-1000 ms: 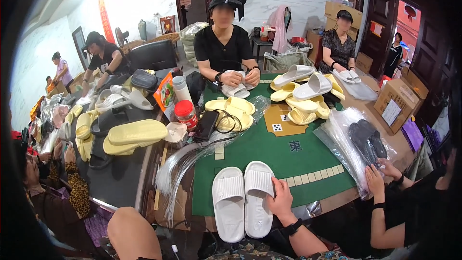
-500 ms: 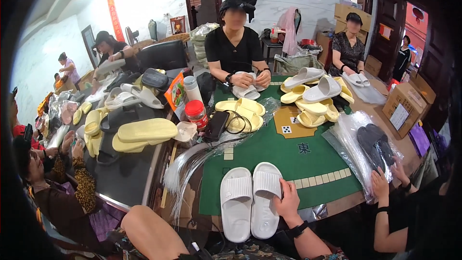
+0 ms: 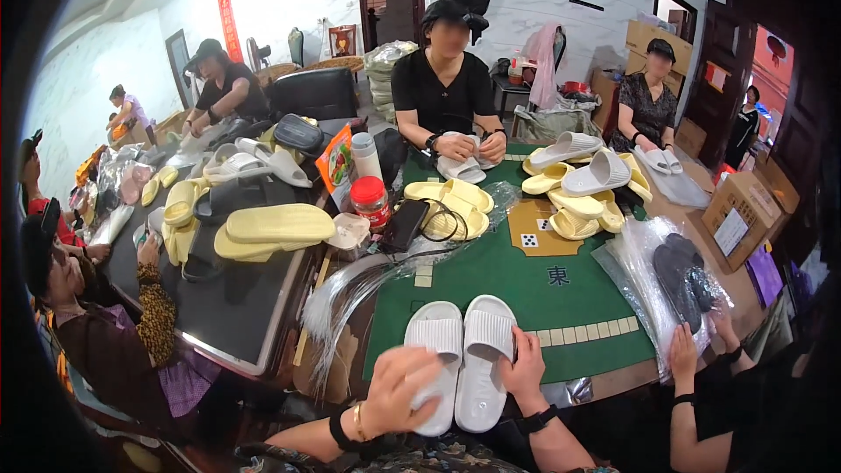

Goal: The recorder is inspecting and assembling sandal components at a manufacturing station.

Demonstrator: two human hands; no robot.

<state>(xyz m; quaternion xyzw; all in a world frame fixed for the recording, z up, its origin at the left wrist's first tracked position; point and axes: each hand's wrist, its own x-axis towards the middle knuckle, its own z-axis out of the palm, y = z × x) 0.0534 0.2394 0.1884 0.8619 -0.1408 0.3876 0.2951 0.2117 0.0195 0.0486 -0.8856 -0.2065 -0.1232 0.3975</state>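
Note:
Two pale grey slide slippers, a left one (image 3: 431, 418) and a right one (image 3: 482, 385), stand side by side at the near edge of the green mat, toes away from me. My right hand (image 3: 523, 370) grips the right slipper by its outer side at the ribbed strap. Over the left slipper's outer side is my left hand (image 3: 399, 392), slightly blurred, thumb and fingers apart; whether it touches the slipper I cannot tell. A bundle of thin clear strands (image 3: 337, 315) lies beyond my left hand.
The green mat (image 3: 491, 289) holds piles of yellow slippers (image 3: 451, 201) and grey slippers (image 3: 596, 173). A red-lidded jar (image 3: 370, 201) and black phone (image 3: 406, 226) stand left of them. At right, another person's hands touch dark slippers (image 3: 679, 276) on plastic bags; a carton (image 3: 745, 215) stands beyond.
My left hand has come up from below into view, over the left slipper. My right hand keeps its hold on the right slipper. The view has shifted slightly left.

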